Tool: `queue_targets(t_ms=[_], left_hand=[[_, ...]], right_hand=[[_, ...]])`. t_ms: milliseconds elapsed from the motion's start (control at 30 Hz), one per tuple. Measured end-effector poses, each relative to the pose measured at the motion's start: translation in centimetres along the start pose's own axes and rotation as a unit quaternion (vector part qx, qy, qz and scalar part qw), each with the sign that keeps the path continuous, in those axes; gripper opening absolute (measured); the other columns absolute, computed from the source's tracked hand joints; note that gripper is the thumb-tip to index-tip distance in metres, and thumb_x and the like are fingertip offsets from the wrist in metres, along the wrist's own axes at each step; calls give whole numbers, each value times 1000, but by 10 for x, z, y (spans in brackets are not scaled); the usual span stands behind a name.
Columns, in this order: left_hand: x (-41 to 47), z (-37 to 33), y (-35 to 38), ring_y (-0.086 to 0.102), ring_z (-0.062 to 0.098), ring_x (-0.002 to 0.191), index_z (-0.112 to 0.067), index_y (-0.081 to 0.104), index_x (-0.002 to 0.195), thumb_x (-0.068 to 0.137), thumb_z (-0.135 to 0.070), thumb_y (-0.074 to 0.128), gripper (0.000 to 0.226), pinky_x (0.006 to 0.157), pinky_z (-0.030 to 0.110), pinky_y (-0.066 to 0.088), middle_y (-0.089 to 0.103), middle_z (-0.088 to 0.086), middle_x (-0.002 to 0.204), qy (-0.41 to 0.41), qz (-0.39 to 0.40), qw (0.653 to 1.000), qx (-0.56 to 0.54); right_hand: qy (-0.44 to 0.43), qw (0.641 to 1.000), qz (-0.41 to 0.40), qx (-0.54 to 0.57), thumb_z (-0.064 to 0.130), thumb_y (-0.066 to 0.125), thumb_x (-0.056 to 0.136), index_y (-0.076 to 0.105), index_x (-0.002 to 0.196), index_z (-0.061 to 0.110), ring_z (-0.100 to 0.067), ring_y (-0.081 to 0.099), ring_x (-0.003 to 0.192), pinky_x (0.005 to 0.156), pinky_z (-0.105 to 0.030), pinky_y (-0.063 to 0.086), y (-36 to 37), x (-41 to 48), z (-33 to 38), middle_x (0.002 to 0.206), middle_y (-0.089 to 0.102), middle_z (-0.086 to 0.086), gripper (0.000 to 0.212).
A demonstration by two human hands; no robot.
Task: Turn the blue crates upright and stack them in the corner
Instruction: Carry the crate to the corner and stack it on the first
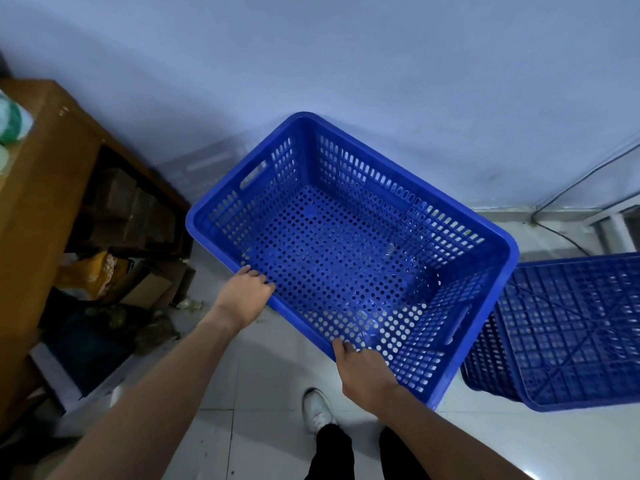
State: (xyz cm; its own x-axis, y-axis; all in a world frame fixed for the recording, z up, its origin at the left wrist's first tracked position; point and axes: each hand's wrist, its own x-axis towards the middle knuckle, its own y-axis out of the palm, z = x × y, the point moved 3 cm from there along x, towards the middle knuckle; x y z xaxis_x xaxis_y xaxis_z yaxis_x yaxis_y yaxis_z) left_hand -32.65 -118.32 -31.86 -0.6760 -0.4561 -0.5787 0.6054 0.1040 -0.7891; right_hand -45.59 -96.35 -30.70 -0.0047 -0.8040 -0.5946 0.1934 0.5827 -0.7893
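Observation:
A blue perforated crate [349, 244] is upright with its open top facing me, held in the air near the wall. My left hand [244, 295] grips the near long rim toward its left end, fingers curled over the edge. My right hand [363, 370] grips the same rim toward its right end. A second blue crate [568, 327] stands upside down on the floor at the right, its ribbed bottom facing up, partly cut off by the frame edge.
A brown wooden shelf unit [52, 188] with boxes and bags stands at the left against the pale wall [346, 64]. Cables [571, 188] run down the wall at the right. My white shoe [317, 410] is on the tiled floor below the crate.

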Motion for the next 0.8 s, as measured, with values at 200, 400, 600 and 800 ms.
queue_targets(t_ms=[200,400,600,800], left_hand=[[-2,-10,-21,67,20,86,-21,52,79,84,2,54,24,99,38,44,71,0,90,-17,-13,998,60],[-14,-38,-37,68,20,89,-25,54,85,90,-1,53,24,80,34,47,68,-2,88,-46,25,997,51],[0,-67,-65,67,22,87,-19,53,88,91,-1,51,18,70,35,48,68,3,94,-73,21,997,8],[33,-90,-90,55,21,66,-15,54,93,88,2,55,18,62,34,42,46,0,66,-65,3,998,-12]], right_hand=[[-29,999,-3,-39,9,45,95,29,138,-2,-30,66,85,61,-35,38,0,0,-4,113,58,-18,46],[-80,992,-19,-98,8,39,98,35,133,-1,-32,66,82,59,-38,40,-14,-4,-45,114,59,-19,37],[-45,989,-29,-140,2,34,98,30,139,6,-33,63,77,54,-42,35,-57,8,-123,122,55,-19,41],[-39,975,-38,-215,3,34,98,28,138,8,-31,61,74,60,-39,34,-82,18,-182,117,56,-15,42]])
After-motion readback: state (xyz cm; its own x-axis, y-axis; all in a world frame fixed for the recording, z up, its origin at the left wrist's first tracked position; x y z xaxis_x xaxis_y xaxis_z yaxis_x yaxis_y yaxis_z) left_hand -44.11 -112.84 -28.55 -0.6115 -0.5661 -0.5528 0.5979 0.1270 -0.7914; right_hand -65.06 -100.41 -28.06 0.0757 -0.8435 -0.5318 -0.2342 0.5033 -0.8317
